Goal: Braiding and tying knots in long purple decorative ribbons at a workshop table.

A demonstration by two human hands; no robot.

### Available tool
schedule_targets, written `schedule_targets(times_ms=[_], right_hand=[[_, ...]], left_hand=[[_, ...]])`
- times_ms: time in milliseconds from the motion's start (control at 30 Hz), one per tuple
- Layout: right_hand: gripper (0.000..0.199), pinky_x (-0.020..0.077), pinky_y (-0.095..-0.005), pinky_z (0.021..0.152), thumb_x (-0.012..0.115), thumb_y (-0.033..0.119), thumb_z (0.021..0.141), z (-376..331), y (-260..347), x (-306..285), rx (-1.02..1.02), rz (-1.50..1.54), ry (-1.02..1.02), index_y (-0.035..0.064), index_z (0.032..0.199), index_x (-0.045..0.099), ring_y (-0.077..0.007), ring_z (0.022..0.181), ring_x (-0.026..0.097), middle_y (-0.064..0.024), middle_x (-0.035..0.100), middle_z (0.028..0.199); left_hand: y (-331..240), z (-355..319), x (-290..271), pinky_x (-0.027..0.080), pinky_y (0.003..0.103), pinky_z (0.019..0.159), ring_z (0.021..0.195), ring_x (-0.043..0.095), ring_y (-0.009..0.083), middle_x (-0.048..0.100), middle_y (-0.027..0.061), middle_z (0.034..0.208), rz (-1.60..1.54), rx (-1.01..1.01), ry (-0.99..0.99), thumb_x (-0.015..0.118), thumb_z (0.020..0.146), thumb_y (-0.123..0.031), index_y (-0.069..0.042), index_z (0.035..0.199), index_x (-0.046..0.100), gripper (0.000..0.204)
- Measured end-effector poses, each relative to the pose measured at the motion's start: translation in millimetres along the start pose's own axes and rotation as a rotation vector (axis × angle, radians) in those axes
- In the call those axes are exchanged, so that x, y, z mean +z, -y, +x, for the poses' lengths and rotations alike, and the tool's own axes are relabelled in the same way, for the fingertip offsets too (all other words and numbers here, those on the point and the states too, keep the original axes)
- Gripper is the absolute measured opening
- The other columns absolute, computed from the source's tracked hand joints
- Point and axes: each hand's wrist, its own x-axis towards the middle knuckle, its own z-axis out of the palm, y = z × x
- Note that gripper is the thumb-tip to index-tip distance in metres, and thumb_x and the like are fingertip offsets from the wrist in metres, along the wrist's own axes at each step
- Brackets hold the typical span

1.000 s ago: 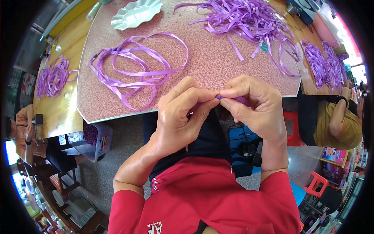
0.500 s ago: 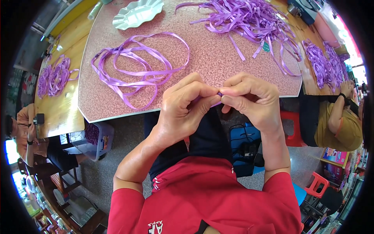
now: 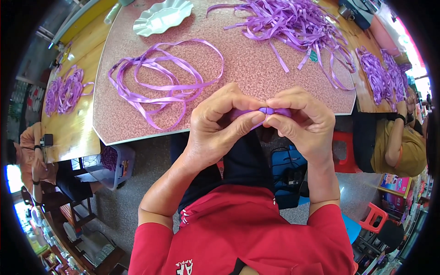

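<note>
My left hand [image 3: 219, 123] and my right hand [image 3: 306, 123] meet in front of me, just off the table's near edge. Thumbs and fingers of both pinch a purple ribbon lanyard, with a small purple-blue fitting [image 3: 266, 111] showing between the fingertips. Most of the strap is hidden by my hands, and I cannot make out the fitting's exact kind. Left of my hands, a few looped purple lanyards [image 3: 172, 87] lie on the pink speckled table [image 3: 247, 68]. Farther off to the right is a tangled heap of purple ribbon lanyards [image 3: 293, 23].
A white scalloped dish [image 3: 162, 17] sits at the far left of the table. Wooden side tables bear more lanyard piles [image 3: 64, 94]. A clear plastic bin [image 3: 121, 167] stands low on the left. People sit on both sides, a red stool [image 3: 343, 151] by the right one.
My hands have drawn slightly apart and shifted a little right. More of the purple strap and its fitting now shows between the fingertips.
</note>
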Motion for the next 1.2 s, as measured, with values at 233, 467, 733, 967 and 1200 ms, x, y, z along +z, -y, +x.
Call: schedule_targets(times_ms=[233,467,733,967,1200], right_hand=[[0.017,0.0505,-0.0236,0.059,0.075,-0.003,0.08,-3,1,-1,-0.239,-0.34,-0.023,-0.0007,0.096,0.071,-0.0141,0.074,0.065,-0.0109,0.066,0.093],[0.012,0.049,-0.0227,0.057,0.074,0.008,0.085,8,-2,-3,-0.566,-0.519,0.039,-0.0003,0.093,0.071,-0.012,0.067,0.062,-0.0123,0.067,0.088],[0.01,0.0494,-0.0219,0.055,0.069,0.002,0.089,0,-13,0,-0.209,-0.136,0.014,-0.0007,0.099,0.069,-0.0102,0.067,0.062,-0.0093,0.065,0.089],[0.01,0.0519,-0.0216,0.054,0.064,0.001,0.093,-3,-16,1,-0.117,-0.028,-0.055,-0.0034,0.102,0.065,-0.0078,0.061,0.055,-0.0105,0.06,0.091],[0.009,0.0495,-0.0203,0.052,0.064,0.0,0.092,-5,-14,4,-0.199,-0.096,-0.035,-0.0028,0.101,0.065,-0.0074,0.06,0.055,-0.0104,0.06,0.091]], left_hand=[[-8,-1,-3,0.038,0.024,0.059,0.068,0.05,0.0075,0.057,0.0011,0.078,0.092,-0.014,0.055,0.073,0.087,-0.007,-0.002,0.092,0.07,0.007],[-17,1,-6,0.035,0.024,0.057,0.065,0.047,0.007,0.055,0.0,0.075,0.115,-0.042,0.113,0.072,0.088,-0.009,-0.003,0.091,0.069,0.007],[-1,8,-1,0.037,0.024,0.063,0.072,0.048,0.0094,0.053,0.0023,0.081,0.033,-0.057,0.112,0.067,0.093,-0.011,0.0,0.095,0.064,0.012],[8,9,2,0.043,0.031,0.061,0.07,0.053,0.0213,0.055,0.0102,0.083,0.275,0.197,0.132,0.065,0.094,-0.015,0.0,0.105,0.06,0.019],[16,8,0,0.043,0.038,0.053,0.063,0.053,0.0289,0.052,0.0127,0.078,0.433,0.377,0.168,0.064,0.094,-0.018,-0.002,0.103,0.056,0.021]])
